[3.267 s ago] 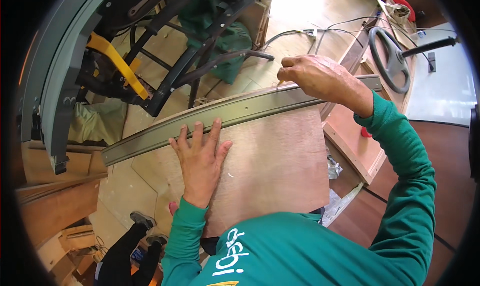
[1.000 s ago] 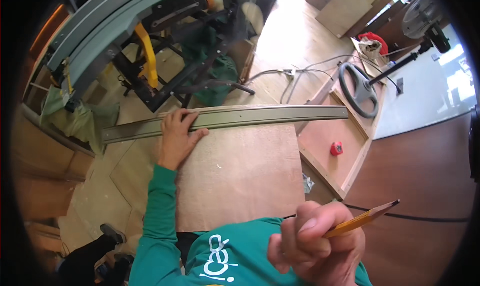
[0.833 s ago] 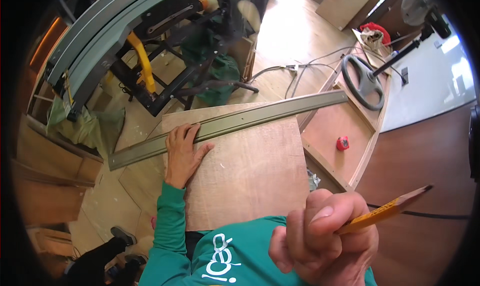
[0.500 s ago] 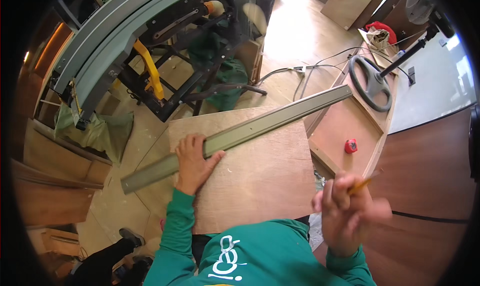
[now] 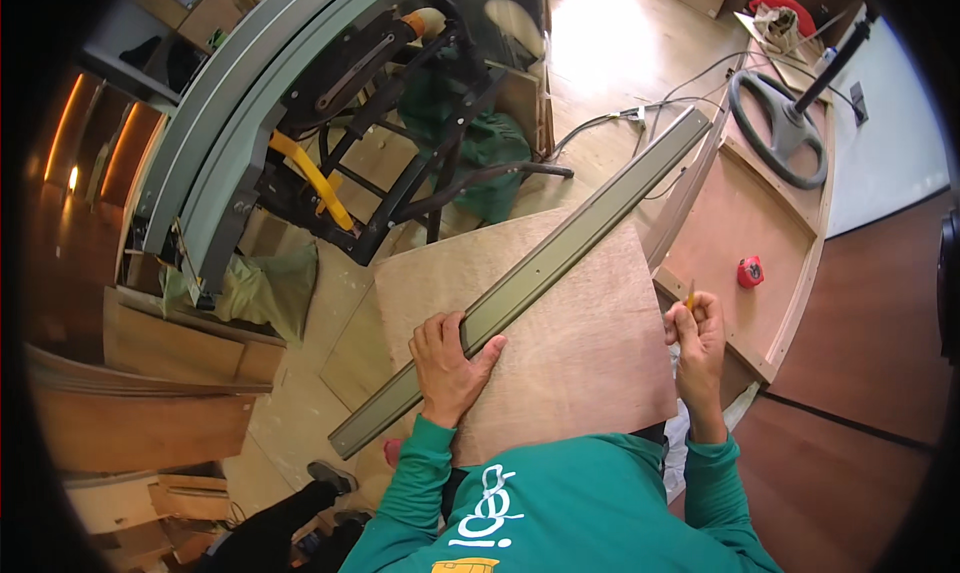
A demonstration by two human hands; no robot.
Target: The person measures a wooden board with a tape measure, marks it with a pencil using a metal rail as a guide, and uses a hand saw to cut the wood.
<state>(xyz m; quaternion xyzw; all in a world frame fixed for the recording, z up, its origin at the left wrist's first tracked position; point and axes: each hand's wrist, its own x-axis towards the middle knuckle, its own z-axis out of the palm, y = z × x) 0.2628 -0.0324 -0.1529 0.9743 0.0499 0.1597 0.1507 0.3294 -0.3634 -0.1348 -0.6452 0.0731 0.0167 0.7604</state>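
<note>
The metal rail point(image 5: 560, 251) slants across mid-frame over the plywood board point(image 5: 590, 343), passing under my left hand point(image 5: 449, 371), fingers and thumb clasping it. My right hand point(image 5: 703, 348), right of the board's edge, pinches a pencil point(image 5: 690, 300). The rail overhangs toward lower left and upper right; bare plywood separates my hands.

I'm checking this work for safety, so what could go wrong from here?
The metal rail could swing or slide: only the left hand holds it, nearer its lower-left end. Both ends stick out past the plywood board, so a bump on either might turn it. The pencil in the right hand might slip and drop.
</note>
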